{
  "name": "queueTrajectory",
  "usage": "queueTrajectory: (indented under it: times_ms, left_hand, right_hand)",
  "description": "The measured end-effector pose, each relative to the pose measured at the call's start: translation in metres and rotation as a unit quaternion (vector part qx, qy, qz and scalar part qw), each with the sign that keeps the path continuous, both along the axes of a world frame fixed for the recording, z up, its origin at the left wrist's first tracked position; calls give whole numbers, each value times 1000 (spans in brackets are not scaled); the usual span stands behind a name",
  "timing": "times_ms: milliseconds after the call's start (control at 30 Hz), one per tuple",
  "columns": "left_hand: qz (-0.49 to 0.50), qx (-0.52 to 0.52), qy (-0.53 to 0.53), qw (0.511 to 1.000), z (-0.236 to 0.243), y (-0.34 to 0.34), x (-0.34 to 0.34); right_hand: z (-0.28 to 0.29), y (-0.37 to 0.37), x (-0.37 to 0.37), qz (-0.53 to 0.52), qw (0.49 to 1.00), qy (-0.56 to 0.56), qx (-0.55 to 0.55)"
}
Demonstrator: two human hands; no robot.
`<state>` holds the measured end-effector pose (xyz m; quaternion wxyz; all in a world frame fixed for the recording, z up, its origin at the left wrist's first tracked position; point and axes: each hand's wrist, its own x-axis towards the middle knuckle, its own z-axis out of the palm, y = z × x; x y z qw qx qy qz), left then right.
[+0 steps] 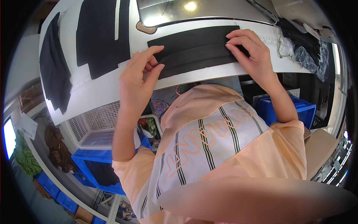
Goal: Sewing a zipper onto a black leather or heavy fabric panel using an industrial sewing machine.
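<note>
A black fabric piece [194, 48] with a lengthwise fold or seam lies on the white work board [59, 112]. At its left end is my left hand [143, 72], thumb and index finger apart at the fabric, other fingers curled. My right hand [253, 56] touches the right end, its thumb and index tip slightly apart. To the left lie a notched black piece [97, 44] with a pale strip or slot and a narrower dark piece [54, 63]. Beyond my hands is a shiny metal plate [205, 9].
Plastic-wrapped dark material [313, 56] lies at the board's right end. Below the board are a white basket [85, 128], a blue crate [95, 156] at left and another blue bin [305, 112] at right. A cardboard box [320, 149] is at lower right, with green material [26, 156] at far left.
</note>
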<state>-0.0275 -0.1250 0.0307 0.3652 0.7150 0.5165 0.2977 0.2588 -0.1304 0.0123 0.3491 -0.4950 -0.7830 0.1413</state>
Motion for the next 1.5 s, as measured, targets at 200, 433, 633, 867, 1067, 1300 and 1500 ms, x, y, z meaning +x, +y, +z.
queueTrajectory:
  times_ms: [200,433,633,867,1067,1300,1500]
  left_hand:
    - [-84,338,263,900,-22,-19,-7]
    - [-93,253,344,899,-18,-36,-8]
    - [-83,240,352,901,-26,-47,-8]
    - [-2,261,455,851,-25,-43,13]
    - [38,297,457,838,-20,-24,42]
    - [-32,320,434,841,-24,27,46]
    - [-78,325,399,854,-21,61,42]
  right_hand:
    - [1,0,-11,-24,986,-141,90]
    - [-16,-41,-70,137,982,-126,13]
    - [-6,-52,33,7,969,-246,-16]
    - [-25,-65,30,87,970,-109,199]
    - [-14,-83,14,150,978,-46,139]
    - [57,-50,184,-241,917,-303,97]
    - [17,-28,287,-231,955,-170,71]
